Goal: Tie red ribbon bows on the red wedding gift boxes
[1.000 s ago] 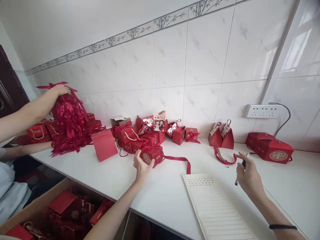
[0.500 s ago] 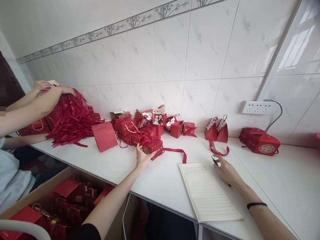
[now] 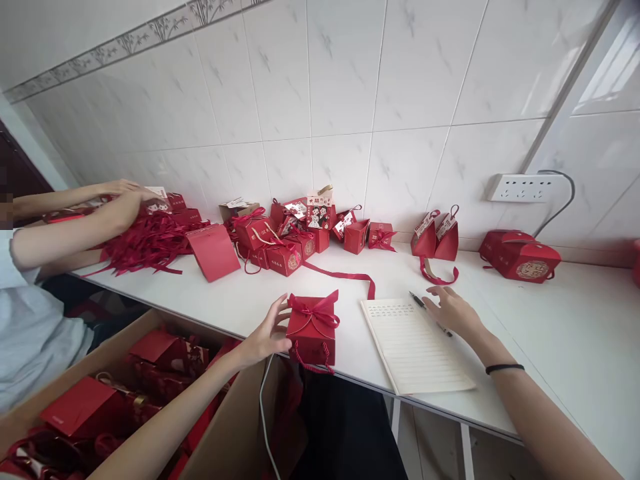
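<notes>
My left hand (image 3: pixel 270 330) grips the left side of a red gift box (image 3: pixel 311 337) with a ribbon bow on top and twisted red cord handles. The box stands at the front edge of the white table. Over the right side of a lined notebook (image 3: pixel 417 360) with handwriting along its top, my right hand (image 3: pixel 453 310) is open with its fingers apart. Beneath those fingers a black pen (image 3: pixel 417 299) lies slanting on the page, its middle hidden by them.
Several red boxes (image 3: pixel 284 258) cluster against the tiled wall. A carton (image 3: pixel 240 413) of red boxes stands below the table at left. A co-worker's hands (image 3: pixel 127 193) are over a heap of red ribbons (image 3: pixel 145 243). A power strip (image 3: pixel 517 188) is on the wall.
My left hand has brought the gift box from the cluster to the table's front edge. My right hand has let go of the pen. The co-worker's hands and the ribbons have lowered.
</notes>
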Motion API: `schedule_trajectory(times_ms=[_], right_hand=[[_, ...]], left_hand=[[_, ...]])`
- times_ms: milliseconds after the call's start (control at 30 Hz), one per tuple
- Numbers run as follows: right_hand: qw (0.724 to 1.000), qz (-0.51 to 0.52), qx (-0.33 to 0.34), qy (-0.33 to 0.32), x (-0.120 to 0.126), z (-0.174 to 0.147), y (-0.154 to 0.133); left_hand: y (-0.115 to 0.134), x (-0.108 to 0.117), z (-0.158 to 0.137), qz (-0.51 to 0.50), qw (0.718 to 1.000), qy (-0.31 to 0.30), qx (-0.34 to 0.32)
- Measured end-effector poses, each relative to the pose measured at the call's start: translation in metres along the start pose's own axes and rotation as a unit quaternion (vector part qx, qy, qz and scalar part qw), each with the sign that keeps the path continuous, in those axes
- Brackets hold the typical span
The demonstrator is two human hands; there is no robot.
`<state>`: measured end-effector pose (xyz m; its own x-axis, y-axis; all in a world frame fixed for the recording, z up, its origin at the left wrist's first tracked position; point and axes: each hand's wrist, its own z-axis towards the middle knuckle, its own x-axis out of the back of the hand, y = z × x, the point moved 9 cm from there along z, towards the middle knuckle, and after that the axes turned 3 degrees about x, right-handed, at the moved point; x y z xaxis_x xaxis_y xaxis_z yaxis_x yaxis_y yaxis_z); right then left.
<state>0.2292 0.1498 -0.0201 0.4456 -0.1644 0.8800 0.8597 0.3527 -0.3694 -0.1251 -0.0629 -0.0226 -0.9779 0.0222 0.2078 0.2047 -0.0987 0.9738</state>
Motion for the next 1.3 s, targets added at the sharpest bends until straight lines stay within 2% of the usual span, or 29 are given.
schedule_trajectory(times_ms=[100,167,233,333,467,567,667,900,1033,1167,1300], right_hand=[[0.996,0.059,0.044,0.058,0.022,-0.014,-0.04],[0.981,0.149,0.115,0.056,0.031,-0.028,-0.084],[0.963,0.217,0.162,0.006,0.029,-0.043,-0.128],[0.946,0.26,0.18,-0.071,0.016,-0.057,-0.179],[0.932,0.307,0.141,-0.128,-0.006,-0.055,-0.213],[0.92,0.353,0.105,-0.134,-0.019,-0.049,-0.223],[0.907,0.393,0.083,-0.131,-0.029,-0.048,-0.227],[0.858,0.497,0.027,-0.127,-0.043,-0.06,-0.215],[0.83,0.548,0.013,-0.104,-0.042,-0.07,-0.206],[0.805,0.586,-0.009,-0.093,-0.044,-0.08,-0.199],[0.797,0.595,-0.026,-0.099,-0.047,-0.088,-0.193]], left_hand=[[0.005,0.013,0.002,-0.045,0.997,0.057,0.005],[0.007,0.021,0.006,-0.032,0.994,0.095,0.03],[0.008,0.022,0.009,-0.009,0.991,0.115,0.071],[0.007,0.016,0.013,-0.004,0.983,0.122,0.134],[0.013,0.006,0.014,-0.056,0.978,0.152,0.132],[0.018,0.002,0.015,-0.106,0.972,0.174,0.116],[0.018,-0.004,0.018,-0.14,0.969,0.171,0.11],[0.01,-0.003,0.012,-0.176,0.953,0.236,0.068],[0.009,-0.007,0.002,-0.162,0.952,0.259,0.017],[0.007,-0.014,-0.006,-0.142,0.952,0.271,0.003],[0.005,-0.021,-0.013,-0.146,0.947,0.286,-0.007]])
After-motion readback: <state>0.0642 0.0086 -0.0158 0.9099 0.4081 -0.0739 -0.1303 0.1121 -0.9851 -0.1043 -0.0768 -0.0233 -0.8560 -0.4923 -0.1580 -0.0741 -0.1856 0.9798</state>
